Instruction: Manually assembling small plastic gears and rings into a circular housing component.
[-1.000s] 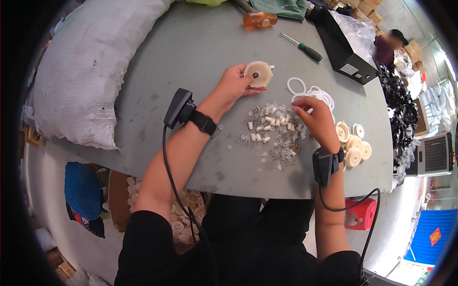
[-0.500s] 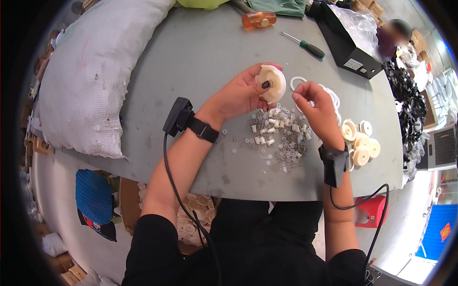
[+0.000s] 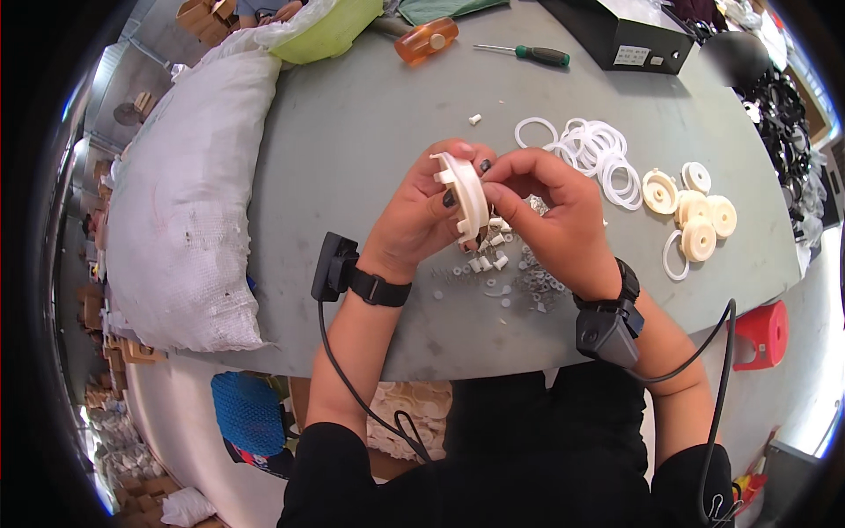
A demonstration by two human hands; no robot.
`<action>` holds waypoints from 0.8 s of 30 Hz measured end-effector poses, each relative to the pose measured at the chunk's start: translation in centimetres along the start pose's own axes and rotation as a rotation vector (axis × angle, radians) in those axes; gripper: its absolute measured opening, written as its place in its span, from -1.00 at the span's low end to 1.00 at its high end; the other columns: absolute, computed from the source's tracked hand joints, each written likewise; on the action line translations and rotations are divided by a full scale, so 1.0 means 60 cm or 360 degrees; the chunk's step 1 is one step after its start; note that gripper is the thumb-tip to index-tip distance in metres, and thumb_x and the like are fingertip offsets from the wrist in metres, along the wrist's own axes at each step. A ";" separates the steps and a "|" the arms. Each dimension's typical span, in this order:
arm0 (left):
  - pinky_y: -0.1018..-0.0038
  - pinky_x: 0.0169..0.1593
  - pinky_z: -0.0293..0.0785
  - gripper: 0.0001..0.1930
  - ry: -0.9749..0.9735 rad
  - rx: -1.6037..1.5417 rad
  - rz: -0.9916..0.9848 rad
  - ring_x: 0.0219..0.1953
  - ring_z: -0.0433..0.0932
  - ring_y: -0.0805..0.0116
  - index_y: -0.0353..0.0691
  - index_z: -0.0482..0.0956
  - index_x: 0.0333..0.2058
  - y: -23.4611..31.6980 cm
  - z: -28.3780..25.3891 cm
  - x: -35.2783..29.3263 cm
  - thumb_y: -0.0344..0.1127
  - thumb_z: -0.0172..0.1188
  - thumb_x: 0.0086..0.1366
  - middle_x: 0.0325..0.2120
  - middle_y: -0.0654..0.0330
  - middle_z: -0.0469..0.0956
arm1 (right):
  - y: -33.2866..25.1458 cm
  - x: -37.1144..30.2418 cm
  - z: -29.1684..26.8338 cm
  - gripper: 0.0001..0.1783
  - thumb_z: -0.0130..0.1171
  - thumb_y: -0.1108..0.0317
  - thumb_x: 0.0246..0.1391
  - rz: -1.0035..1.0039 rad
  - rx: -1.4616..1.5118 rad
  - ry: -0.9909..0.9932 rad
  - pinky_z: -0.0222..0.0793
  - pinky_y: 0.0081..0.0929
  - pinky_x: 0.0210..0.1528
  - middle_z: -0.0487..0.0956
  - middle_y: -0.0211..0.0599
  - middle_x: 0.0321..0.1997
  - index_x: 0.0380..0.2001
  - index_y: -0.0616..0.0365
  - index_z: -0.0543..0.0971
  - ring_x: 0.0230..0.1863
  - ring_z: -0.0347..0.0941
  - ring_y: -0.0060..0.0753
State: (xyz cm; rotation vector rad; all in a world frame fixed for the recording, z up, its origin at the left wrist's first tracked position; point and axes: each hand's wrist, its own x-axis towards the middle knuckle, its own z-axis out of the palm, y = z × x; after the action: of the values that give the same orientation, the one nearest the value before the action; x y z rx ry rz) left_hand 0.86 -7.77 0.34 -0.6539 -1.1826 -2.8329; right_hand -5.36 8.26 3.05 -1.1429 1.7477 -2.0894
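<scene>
A cream round plastic cap (image 3: 464,195) with small tabs on its rim is tilted nearly edge-on above the table. My left hand (image 3: 415,218) is closed on it, thumb on the left face and fingers around the edge. Against its right side, my right hand (image 3: 559,216) has thumb and forefinger pinched together; anything between those fingertips is hidden. Below the hands lies a pile of small white plastic plugs (image 3: 484,263), and by it are metal springs and small clear washers (image 3: 539,282), partly covered by my right hand. One loose white plug (image 3: 475,119) lies beyond my hands.
White rings (image 3: 594,145) and several cream round parts (image 3: 698,239) lie on the right. Farther back are a green-handled screwdriver (image 3: 541,56), an orange-headed mallet (image 3: 426,40) and a black box (image 3: 620,35). A bulging white sack (image 3: 185,202) fills the table's left side.
The cap has turned from facing me to nearly edge-on. My right hand has come left from beside the white rings to the cap. The whole view has shifted.
</scene>
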 end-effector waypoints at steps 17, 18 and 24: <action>0.46 -0.27 0.58 -0.65 -0.0062 0.0173 -0.0007 -0.19 0.44 0.37 -0.01 0.38 -0.07 0.014 -0.013 -0.005 -0.35 0.19 0.15 -0.21 0.24 0.28 | -0.005 -0.002 0.000 -0.87 0.06 0.44 0.01 -0.0179 -0.0356 -0.0251 0.31 -0.42 -0.35 0.44 -0.23 -0.41 -0.33 0.19 0.42 -0.39 0.41 -0.19; 0.46 -0.26 0.58 -0.66 -0.0052 0.0186 -0.0003 -0.19 0.44 0.38 -0.01 0.39 -0.08 0.015 -0.012 -0.004 -0.35 0.18 0.16 -0.22 0.25 0.28 | -0.004 -0.002 0.000 -0.87 0.06 0.44 0.01 -0.0183 -0.0355 -0.0253 0.31 -0.42 -0.35 0.44 -0.23 -0.41 -0.33 0.19 0.42 -0.39 0.41 -0.19; 0.43 -0.25 0.57 -0.68 -0.0090 0.0030 -0.0052 -0.20 0.42 0.37 0.05 0.42 -0.09 0.012 -0.013 -0.004 -0.37 0.17 0.16 -0.25 0.28 0.29 | -0.001 -0.004 0.000 -0.88 0.08 0.43 0.00 -0.0243 -0.0395 -0.0212 0.31 -0.40 -0.37 0.44 -0.24 -0.41 -0.34 0.16 0.43 -0.41 0.41 -0.18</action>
State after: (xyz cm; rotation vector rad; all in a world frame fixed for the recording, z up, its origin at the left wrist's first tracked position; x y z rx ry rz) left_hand 0.93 -8.87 0.27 -0.7250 -1.2380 -2.8440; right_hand -5.15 8.42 3.01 -1.4903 1.9510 -1.8612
